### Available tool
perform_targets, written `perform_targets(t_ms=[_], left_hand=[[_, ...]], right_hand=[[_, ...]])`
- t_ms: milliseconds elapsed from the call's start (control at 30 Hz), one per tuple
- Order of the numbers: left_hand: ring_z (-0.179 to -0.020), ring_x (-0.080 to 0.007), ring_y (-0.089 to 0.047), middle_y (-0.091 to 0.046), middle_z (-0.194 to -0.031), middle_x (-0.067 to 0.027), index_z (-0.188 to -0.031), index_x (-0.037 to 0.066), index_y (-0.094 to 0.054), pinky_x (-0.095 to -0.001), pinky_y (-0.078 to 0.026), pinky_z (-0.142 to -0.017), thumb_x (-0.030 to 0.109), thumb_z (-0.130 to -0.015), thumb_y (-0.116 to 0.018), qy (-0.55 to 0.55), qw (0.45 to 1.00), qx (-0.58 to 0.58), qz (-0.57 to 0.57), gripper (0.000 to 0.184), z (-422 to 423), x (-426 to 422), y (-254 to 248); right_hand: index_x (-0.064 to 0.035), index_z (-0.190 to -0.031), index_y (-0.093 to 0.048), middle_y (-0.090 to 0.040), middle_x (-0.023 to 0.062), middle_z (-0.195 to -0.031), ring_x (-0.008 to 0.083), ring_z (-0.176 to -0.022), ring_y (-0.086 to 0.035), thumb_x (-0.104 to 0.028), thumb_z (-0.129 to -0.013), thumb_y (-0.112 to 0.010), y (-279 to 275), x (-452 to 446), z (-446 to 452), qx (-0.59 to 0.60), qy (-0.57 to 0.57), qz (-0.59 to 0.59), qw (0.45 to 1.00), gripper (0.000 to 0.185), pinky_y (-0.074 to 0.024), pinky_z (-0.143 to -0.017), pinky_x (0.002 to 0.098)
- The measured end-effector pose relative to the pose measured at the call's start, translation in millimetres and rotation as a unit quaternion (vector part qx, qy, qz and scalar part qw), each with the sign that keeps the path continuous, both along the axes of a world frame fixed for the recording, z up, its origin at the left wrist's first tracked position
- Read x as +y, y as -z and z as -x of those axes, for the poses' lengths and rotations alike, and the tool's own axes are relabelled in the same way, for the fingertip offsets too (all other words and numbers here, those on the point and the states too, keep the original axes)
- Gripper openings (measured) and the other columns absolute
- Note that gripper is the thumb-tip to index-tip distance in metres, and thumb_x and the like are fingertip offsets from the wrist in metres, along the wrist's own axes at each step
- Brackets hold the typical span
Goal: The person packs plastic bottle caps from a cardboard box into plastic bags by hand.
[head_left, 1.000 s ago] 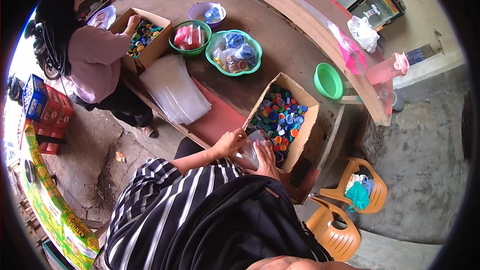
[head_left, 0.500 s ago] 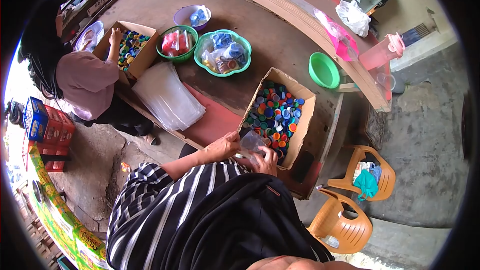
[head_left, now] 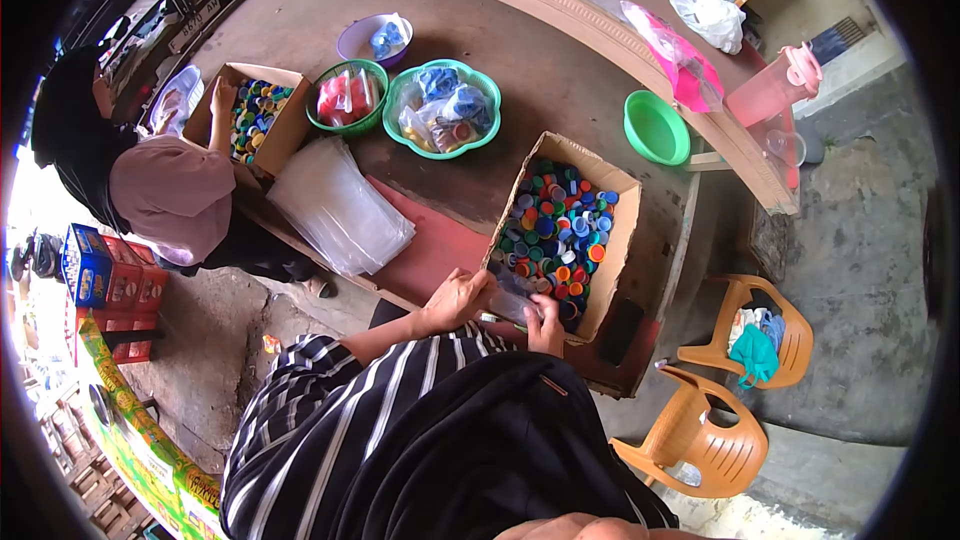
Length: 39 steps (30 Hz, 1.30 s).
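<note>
My left hand (head_left: 459, 298) is closed on one side of a clear plastic bag (head_left: 509, 300), at the near left corner of a cardboard box (head_left: 618, 275). My right hand (head_left: 545, 326) pinches the other side of the bag, close to the box's near edge. Bottle caps (head_left: 560, 230) of many colours fill the box. To the left, a stack of flat clear plastic bags (head_left: 340, 205) lies on the table.
Green basket (head_left: 348, 97), purple bowl (head_left: 374, 39) and turquoise basket (head_left: 442, 108) hold bagged items. At left, a co-worker (head_left: 170, 190) reaches into another cap box (head_left: 275, 135). Green bowl (head_left: 656, 128) stands at right; orange chairs (head_left: 700, 430) are on the floor.
The bag between my hands has gone from spread to a narrower, flatter shape. My right hand's fingers have drawn together on its edge. The whole view has shifted slightly.
</note>
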State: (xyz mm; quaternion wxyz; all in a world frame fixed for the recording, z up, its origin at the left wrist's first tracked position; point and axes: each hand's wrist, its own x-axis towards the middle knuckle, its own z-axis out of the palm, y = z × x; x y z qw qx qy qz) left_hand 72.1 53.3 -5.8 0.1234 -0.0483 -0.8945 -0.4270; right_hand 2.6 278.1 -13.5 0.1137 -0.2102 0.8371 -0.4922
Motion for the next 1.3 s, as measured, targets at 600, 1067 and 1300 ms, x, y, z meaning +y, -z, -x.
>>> perform_targets(t_ms=[600,1067,1300], left_hand=[[-0.094,-0.0313,-0.063,-0.061,-0.097,-0.0117,-0.1,0.004,-0.064,-0.044,-0.048,-0.081,0.031,-0.082,-0.075,0.007,0.998,-0.035,0.048,0.035,6.4,3.1,-6.6],[-0.1,-0.0239,-0.056,-0.058,-0.1,-0.007,-0.092,0.009,-0.066,-0.0403,-0.043,-0.089,0.02,-0.086,-0.063,0.02,0.965,-0.039,0.258,0.013,35.1,6.7,-19.7],[-0.102,-0.0275,-0.055,-0.057,-0.105,-0.0107,-0.103,0.005,-0.058,-0.0421,-0.043,-0.086,0.019,-0.09,-0.053,0.037,0.952,0.027,0.301,0.02,56.6,36.7,-23.0]], right_hand=[[-0.0055,-0.098,-0.062,-0.056,0.0113,-0.101,0.0352,-0.1,-0.059,-0.027,-0.085,-0.073,-14.8,-8.5,12.5,0.049,-0.082,-0.157,0.983,0.027,-0.049,-0.078,0.0445],[-0.0001,-0.09,-0.059,-0.06,0.0198,-0.087,0.0421,-0.087,-0.057,-0.02,-0.096,-0.06,8.0,-21.1,47.5,0.172,-0.107,-0.06,0.977,0.021,-0.045,-0.076,0.0485],[-0.0026,-0.108,-0.053,-0.064,0.0284,-0.094,0.0472,-0.088,-0.063,-0.029,-0.103,-0.048,11.6,-28.6,47.4,0.084,-0.026,-0.159,0.983,0.027,-0.0477,-0.071,0.0544]])
